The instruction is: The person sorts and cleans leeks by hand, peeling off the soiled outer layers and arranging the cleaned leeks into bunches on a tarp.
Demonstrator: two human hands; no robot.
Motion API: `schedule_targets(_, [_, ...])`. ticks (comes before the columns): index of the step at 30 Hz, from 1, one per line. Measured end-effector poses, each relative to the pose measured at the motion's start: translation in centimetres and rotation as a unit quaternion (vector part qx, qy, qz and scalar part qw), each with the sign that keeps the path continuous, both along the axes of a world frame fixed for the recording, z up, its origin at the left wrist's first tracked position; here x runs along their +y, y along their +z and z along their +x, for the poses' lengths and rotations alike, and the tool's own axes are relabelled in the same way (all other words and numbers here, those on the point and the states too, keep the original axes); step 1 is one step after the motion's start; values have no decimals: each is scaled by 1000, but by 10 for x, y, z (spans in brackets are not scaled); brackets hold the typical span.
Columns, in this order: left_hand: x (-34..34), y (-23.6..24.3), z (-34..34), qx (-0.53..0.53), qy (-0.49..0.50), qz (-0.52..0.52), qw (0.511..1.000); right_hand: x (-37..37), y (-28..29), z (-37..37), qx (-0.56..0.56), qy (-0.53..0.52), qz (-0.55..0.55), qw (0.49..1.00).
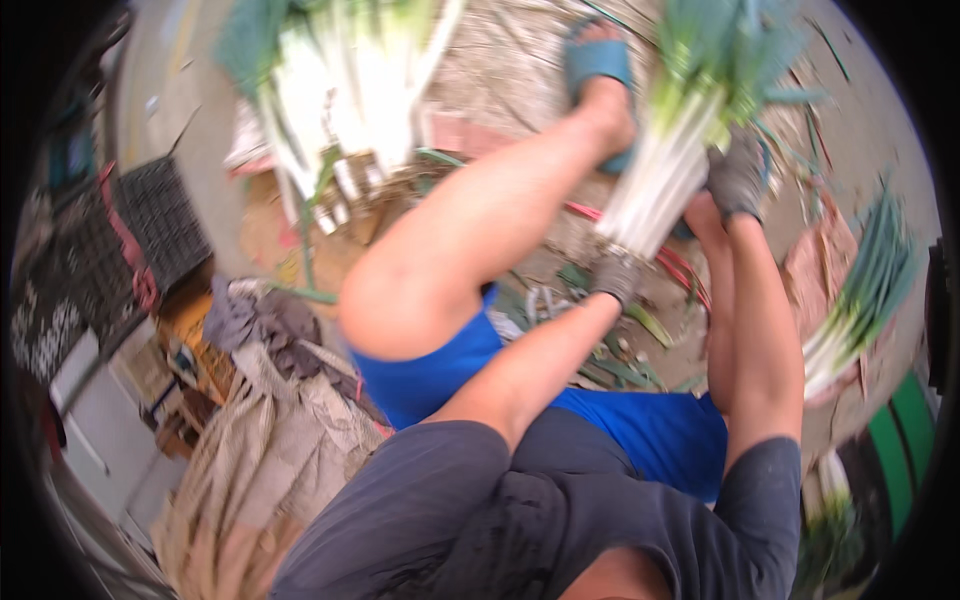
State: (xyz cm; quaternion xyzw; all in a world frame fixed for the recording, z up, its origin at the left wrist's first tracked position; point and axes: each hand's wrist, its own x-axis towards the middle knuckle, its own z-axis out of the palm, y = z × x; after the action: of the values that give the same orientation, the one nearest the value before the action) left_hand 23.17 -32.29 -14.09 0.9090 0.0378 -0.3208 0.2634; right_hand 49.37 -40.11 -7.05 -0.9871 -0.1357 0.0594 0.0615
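Observation:
A bundle of large scallions [665, 175] lies slantwise between my legs, its green tops away from me and its white root ends toward me. At the root end my left hand [617, 276], in a dirty grey glove, is closed against the stalks; motion blur and the roots partly hide its fingers. My right hand [737, 176], gloved too, grips the bundle's right side where white turns to green, its fingertips partly hidden by the leaves. Red strips of tie [685, 277] lie on the ground under and beside the bundle.
A big heap of scallions [345, 85] lies at the far left, and a smaller bunch [865, 290] at the right on pinkish sacking [820, 255]. Loose leaves and trimmings litter the ground. Crumpled sacking [265, 450] and a dark woven basket [165, 225] are at the left.

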Motion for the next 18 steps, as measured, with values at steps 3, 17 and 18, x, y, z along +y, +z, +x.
schedule_targets(3, [-18, 68, 1, 73, 377, -19, 923, -24, 9, -18, -8, 71, 54, 996])
schedule_targets(17, [512, 208, -89, -275, 713, -256, 593, -77, 164, -108, 125, 35, 174, 976])
schedule_targets(18, [562, 160, -133, -246, 705, -116, 655, -73, 161, -119, 124, 54, 168, 976])
